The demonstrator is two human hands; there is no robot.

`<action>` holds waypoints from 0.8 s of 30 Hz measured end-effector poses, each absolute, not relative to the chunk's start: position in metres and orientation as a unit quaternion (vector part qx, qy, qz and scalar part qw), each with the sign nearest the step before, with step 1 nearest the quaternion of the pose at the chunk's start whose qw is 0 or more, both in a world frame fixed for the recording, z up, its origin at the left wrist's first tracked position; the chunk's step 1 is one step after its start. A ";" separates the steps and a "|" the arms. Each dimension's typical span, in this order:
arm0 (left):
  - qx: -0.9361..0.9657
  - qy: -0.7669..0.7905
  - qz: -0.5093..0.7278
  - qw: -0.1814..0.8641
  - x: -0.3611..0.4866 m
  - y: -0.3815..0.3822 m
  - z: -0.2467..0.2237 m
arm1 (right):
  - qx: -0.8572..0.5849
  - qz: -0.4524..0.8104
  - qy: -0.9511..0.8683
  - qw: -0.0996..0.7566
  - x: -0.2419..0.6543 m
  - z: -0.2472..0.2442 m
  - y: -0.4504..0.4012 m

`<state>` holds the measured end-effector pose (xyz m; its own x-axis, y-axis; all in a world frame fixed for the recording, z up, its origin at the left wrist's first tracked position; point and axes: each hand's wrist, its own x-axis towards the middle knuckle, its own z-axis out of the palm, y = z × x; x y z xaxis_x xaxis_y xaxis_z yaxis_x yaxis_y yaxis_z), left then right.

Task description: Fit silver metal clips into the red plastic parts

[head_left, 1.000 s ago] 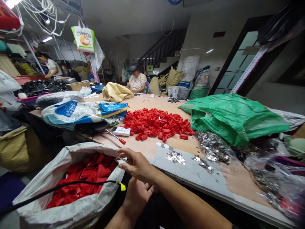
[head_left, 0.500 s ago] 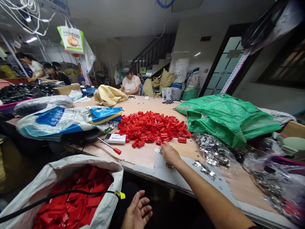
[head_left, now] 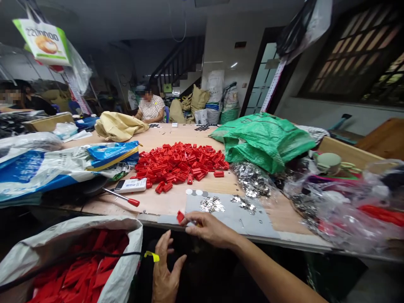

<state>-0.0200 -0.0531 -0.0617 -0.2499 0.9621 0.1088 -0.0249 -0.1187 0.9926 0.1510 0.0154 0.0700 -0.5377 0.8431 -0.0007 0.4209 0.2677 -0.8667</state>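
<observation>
1. Red piece [head_left: 180,216] hangs at the near edge of the table [head_left: 168,202], pinched in the fingertips of the right hand [head_left: 211,228].
2. That hand has drawn back from the red pile [head_left: 183,164], leaving one piece apart for handling.
3. Left hand [head_left: 166,269], fingers spread, seemingly empty, has risen closer, beside the sack [head_left: 134,229].

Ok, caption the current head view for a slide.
Right hand holding a red piece by the table, left hand open beside a white sack of red parts.

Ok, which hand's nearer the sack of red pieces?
Left. The left hand is just beside the sack; the right hand is farther off, by the table edge.
</observation>
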 end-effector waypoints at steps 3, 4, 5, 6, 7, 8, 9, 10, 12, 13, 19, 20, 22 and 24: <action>0.588 0.506 0.559 0.295 -0.020 -0.045 -0.054 | -0.360 0.583 -0.684 0.250 0.149 0.079 -0.021; 0.617 0.491 0.545 0.284 -0.019 -0.043 -0.053 | -0.352 0.603 -0.670 0.255 0.150 0.081 -0.030; 0.637 0.477 0.534 0.287 -0.017 -0.042 -0.052 | -0.346 0.616 -0.659 0.257 0.152 0.082 -0.036; 0.650 0.463 0.523 0.301 -0.014 -0.042 -0.052 | -0.343 0.628 -0.649 0.258 0.156 0.082 -0.041; 0.657 0.451 0.512 0.322 -0.011 -0.043 -0.051 | -0.347 0.635 -0.640 0.258 0.161 0.081 -0.044; 0.657 0.443 0.501 0.347 -0.008 -0.044 -0.049 | -0.360 0.632 -0.634 0.262 0.167 0.079 -0.044; 0.651 0.442 0.494 0.369 -0.005 -0.046 -0.047 | -0.387 0.614 -0.632 0.272 0.177 0.075 -0.043; 0.641 0.445 0.489 0.389 -0.002 -0.048 -0.044 | -0.425 0.578 -0.634 0.288 0.188 0.071 -0.040; 0.613 0.459 0.481 0.427 0.002 -0.052 -0.038 | -0.525 0.447 -0.646 0.328 0.218 0.058 -0.029; 0.595 0.467 0.479 0.446 0.004 -0.053 -0.035 | -0.573 0.368 -0.652 0.334 0.235 0.051 -0.023; 0.428 0.481 0.479 0.596 0.016 -0.061 -0.027 | -0.745 0.058 -0.628 0.216 0.317 0.019 0.009; 0.408 0.481 0.481 0.609 0.018 -0.062 -0.026 | -0.748 0.054 -0.627 0.210 0.322 0.017 0.012; 0.385 0.480 0.483 0.623 0.022 -0.063 -0.026 | -0.748 0.046 -0.632 0.197 0.325 0.014 0.017; 0.374 0.478 0.484 0.631 0.024 -0.064 -0.026 | -0.745 0.043 -0.638 0.188 0.325 0.012 0.020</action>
<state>0.0240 -0.0642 -0.0264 0.0752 0.9677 -0.2405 -0.2534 0.2518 0.9340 0.3249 0.0200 0.0121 0.1811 0.9676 0.1757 0.9353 -0.1143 -0.3349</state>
